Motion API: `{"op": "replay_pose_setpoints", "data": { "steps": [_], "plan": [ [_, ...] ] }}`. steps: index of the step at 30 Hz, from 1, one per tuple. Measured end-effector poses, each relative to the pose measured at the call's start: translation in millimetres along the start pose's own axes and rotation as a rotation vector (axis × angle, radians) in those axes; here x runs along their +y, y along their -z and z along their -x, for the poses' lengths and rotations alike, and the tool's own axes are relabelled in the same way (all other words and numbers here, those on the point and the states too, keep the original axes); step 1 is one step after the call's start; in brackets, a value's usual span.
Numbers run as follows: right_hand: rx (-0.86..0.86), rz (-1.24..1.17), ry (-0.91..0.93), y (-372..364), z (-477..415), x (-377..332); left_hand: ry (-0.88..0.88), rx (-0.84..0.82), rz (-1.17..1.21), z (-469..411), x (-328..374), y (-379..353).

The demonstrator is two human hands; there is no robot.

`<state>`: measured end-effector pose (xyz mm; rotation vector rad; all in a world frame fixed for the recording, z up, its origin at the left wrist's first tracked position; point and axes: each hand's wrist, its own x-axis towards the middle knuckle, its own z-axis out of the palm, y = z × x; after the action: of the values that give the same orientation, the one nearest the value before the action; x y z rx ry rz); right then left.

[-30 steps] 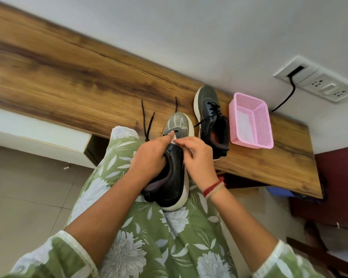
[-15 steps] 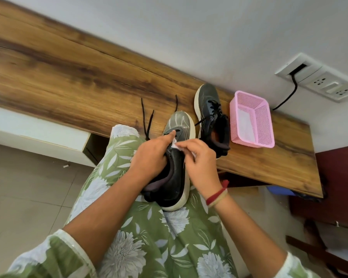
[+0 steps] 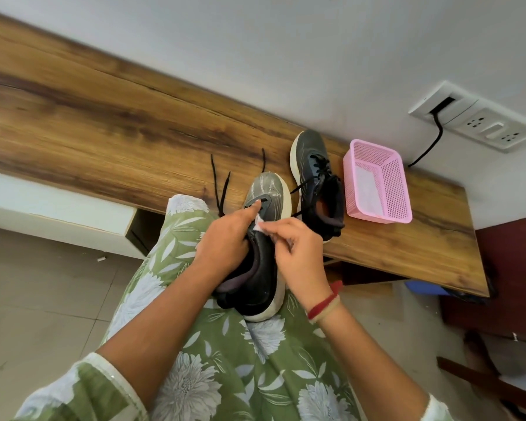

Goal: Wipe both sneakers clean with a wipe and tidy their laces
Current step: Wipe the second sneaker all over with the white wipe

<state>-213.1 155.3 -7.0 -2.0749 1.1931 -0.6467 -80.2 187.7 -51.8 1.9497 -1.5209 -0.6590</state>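
While you sit with the near sneaker (image 3: pixel 263 278) resting heel-toward-you on your lap, over the green floral garment (image 3: pixel 225 360), both hands are on it. Your left hand (image 3: pixel 225 241) curls round the sneaker's left side at the collar, with one finger stretched forward to the lowest lace holes on the grey toe. Your right hand (image 3: pixel 298 253), a red thread band (image 3: pixel 324 305) at its wrist, pinches a small white wipe (image 3: pixel 259 222) between its fingertips and holds it against the upper just beside that stretched finger. The sneaker's toe reaches over the desk (image 3: pixel 104 117) edge, and its loose black laces (image 3: pixel 220 189) trail onto the wood. Beyond it, the far sneaker (image 3: pixel 312 150) sits on the desk, toe toward the wall, its laces slack. Just to its right stands a pink basket (image 3: pixel 392 189) holding something pale that cannot be identified. Behind, a black cable (image 3: pixel 440 133) runs up to a wall socket plate (image 3: pixel 483 126).
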Motion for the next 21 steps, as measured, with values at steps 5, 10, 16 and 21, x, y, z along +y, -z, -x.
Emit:
{"op": "replay_pose_setpoints", "data": {
  "steps": [5, 10, 16, 21],
  "plan": [
    [-0.031, 0.105, 0.098, 1.0, -6.6, -0.9, -0.022, 0.017, 0.025, -1.7, 2.1, -0.3],
    [-0.065, 0.262, 0.012, -6.3, -46.2, 22.4, -0.012, 0.028, -0.008, -0.5, 6.0, 1.3],
    [-0.216, -0.140, 0.048, 20.6, 16.9, -9.8, 0.003, -0.074, -0.376, 8.7, 10.8, 10.5],
    [-0.192, -0.380, 0.019, 70.5, 45.0, -23.6, -0.097, 0.006, -0.315, 1.1, 25.5, 30.2]
  ]
}}
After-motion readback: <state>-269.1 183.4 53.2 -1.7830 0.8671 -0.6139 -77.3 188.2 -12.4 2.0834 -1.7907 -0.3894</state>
